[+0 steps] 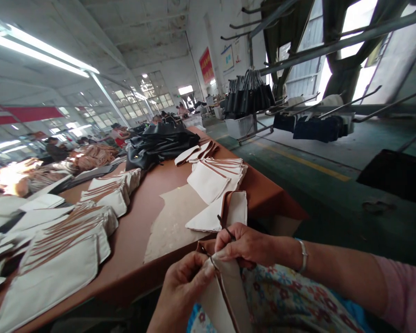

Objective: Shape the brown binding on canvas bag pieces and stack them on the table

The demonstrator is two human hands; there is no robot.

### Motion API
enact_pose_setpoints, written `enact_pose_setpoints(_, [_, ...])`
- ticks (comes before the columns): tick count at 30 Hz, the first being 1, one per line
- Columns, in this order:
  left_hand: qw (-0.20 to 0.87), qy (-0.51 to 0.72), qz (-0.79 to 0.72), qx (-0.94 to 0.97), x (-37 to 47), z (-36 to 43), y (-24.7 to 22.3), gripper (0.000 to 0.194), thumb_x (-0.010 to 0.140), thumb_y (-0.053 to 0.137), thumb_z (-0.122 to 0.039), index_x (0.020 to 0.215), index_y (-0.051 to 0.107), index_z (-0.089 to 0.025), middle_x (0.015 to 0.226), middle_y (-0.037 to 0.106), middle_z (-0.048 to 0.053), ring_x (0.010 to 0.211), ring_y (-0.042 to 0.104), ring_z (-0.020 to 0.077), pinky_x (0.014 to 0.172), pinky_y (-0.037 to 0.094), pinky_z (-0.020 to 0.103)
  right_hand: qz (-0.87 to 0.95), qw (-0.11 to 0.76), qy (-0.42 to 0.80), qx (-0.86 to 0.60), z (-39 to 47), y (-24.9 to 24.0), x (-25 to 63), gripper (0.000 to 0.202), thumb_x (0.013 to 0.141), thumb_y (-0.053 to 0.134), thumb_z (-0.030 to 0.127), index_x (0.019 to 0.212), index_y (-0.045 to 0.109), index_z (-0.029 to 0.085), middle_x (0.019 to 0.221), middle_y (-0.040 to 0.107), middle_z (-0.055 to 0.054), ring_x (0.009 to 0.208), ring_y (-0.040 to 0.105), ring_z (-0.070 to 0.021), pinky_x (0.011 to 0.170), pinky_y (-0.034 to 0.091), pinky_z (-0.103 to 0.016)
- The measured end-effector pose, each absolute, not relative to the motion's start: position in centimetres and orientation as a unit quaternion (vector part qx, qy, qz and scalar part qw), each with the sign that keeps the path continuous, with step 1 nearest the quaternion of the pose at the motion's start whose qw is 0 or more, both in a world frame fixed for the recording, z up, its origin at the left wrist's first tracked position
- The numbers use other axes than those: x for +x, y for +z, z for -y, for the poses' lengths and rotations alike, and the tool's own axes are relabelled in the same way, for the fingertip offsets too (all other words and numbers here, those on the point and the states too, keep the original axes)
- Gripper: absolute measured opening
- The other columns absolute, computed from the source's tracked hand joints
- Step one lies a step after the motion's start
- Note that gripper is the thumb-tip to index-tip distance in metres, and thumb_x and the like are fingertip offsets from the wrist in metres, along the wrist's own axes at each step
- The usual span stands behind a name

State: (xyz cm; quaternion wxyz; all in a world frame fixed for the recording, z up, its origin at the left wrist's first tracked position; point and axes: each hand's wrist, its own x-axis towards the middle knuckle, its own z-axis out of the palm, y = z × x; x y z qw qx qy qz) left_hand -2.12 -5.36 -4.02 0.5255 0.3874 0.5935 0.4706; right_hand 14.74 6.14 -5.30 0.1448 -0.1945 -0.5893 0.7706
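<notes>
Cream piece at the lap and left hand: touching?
Touching. Head view: the left hand pinches the cream piece near its upper end, thumb on it.

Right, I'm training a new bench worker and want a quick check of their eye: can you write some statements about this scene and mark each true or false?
1. The left hand and right hand both hold a cream piece. True.
2. The bracelet is on the left wrist. False: it is on the right wrist.
3. Black material is heaped towards the far end of the brown table. True.
4. The yellow floor line runs left of the table. False: it runs to the right.
</notes>
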Motion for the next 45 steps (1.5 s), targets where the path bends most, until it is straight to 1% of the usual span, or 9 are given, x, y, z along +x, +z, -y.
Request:
enact_pose_setpoints(12, [0.562,0.454,-0.604,0.337,-2.0,4.5,-3.9,0.033,0.062,0.084,-0.039,0.064,0.063,-0.014,0.051,0.059,-0.001,0.045,0.044,0.0077,0.047,0.029,0.019,0.581,0.15,0.775,-0.199,-6.6,-6.5,14.4,0.019,0.075,0.067,0.031,0.078,0.059,0.014,0.049,0.047,0.008,0.03,0.033,-0.0032,0.027,0.023,-0.015])
enact_pose_setpoints(16, [0.564,0.447,-0.616,0.321,-1.6,4.3,-3.7,0.033,0.06,0.083,-0.041,0.061,0.065,-0.014,0.048,0.057,-0.002,0.043,0.043,0.0074,0.045,0.029,0.019,0.589,0.147,0.771,-0.191,-6.5,-6.8,14.5,0.026,0.081,0.062,0.041,0.082,0.057,0.015,0.052,0.046,0.009,0.031,0.033,-0.003,0.029,0.025,-0.015])
enact_pose_setpoints(18, [0.555,0.444,-0.626,0.321,-1.6,4.3,-3.8,0.032,0.059,0.083,-0.039,0.061,0.065,-0.014,0.048,0.058,-0.002,0.043,0.043,0.0076,0.045,0.029,0.019,0.622,0.156,0.748,-0.172,-6.5,-6.6,14.4,0.029,0.078,0.067,0.042,0.081,0.059,0.014,0.055,0.048,0.008,0.037,0.036,-0.0022,0.033,0.027,-0.013])
enact_pose_setpoints(22, [0.554,0.444,-0.628,0.317,-1.8,4.4,-4.4,0.03,0.057,0.083,-0.038,0.062,0.065,-0.014,0.047,0.056,-0.003,0.041,0.043,0.0072,0.043,0.026,0.018,0.663,0.178,0.711,-0.155,-6.5,-6.1,14.3,0.022,0.07,0.075,0.029,0.076,0.063,0.011,0.057,0.052,0.006,0.047,0.04,-0.0024,0.041,0.03,-0.012])
enact_pose_setpoints(26, [0.563,0.449,-0.621,0.31,-1.9,4.5,-4.5,0.032,0.057,0.083,-0.04,0.061,0.064,-0.015,0.046,0.056,-0.002,0.041,0.042,0.0078,0.043,0.027,0.019,0.646,0.113,0.723,-0.218,-6.3,-6.0,14.3,0.018,0.074,0.068,0.029,0.084,0.063,0.015,0.051,0.048,0.008,0.035,0.037,-0.004,0.034,0.029,-0.015])
enact_pose_setpoints(29, [0.549,0.448,-0.625,0.326,-1.7,4.4,-4.3,0.037,0.056,0.084,-0.043,0.061,0.062,-0.014,0.049,0.056,-0.002,0.043,0.042,0.0079,0.044,0.027,0.019,0.629,0.113,0.733,-0.233,-6.0,-6.1,14.1,0.018,0.073,0.067,0.03,0.084,0.061,0.016,0.05,0.048,0.009,0.032,0.037,-0.0042,0.032,0.029,-0.015])
enact_pose_setpoints(32, [0.537,0.444,-0.638,0.328,-1.5,4.3,-4.1,0.039,0.058,0.083,-0.046,0.059,0.058,-0.016,0.051,0.056,-0.002,0.045,0.042,0.0079,0.045,0.027,0.019,0.623,0.138,0.733,-0.235,-5.9,-6.1,13.9,0.015,0.073,0.066,0.026,0.08,0.061,0.015,0.05,0.048,0.009,0.034,0.036,-0.004,0.033,0.027,-0.015])
enact_pose_setpoints(37, [0.521,0.399,-0.658,0.368,-2.0,4.2,-4.1,0.037,0.063,0.077,-0.049,0.062,0.063,-0.015,0.051,0.054,-0.003,0.046,0.04,0.0084,0.045,0.024,0.02,0.68,0.225,0.663,-0.216,-5.8,-6.2,13.7,0.004,0.066,0.064,0.013,0.07,0.064,0.011,0.058,0.055,0.004,0.052,0.042,-0.0053,0.046,0.031,-0.016])
enact_pose_setpoints(45, [0.408,0.323,-0.688,0.507,-1.6,4.7,-2.3,0.035,0.077,0.064,-0.047,0.065,0.067,-0.014,0.058,0.053,-0.002,0.054,0.038,0.0107,0.046,0.025,0.02,0.671,0.26,0.647,-0.252,-4.8,-6.3,13.5,0.015,0.065,0.059,0.008,0.075,0.07,0.01,0.061,0.063,0.002,0.055,0.048,-0.0078,0.05,0.034,-0.017])
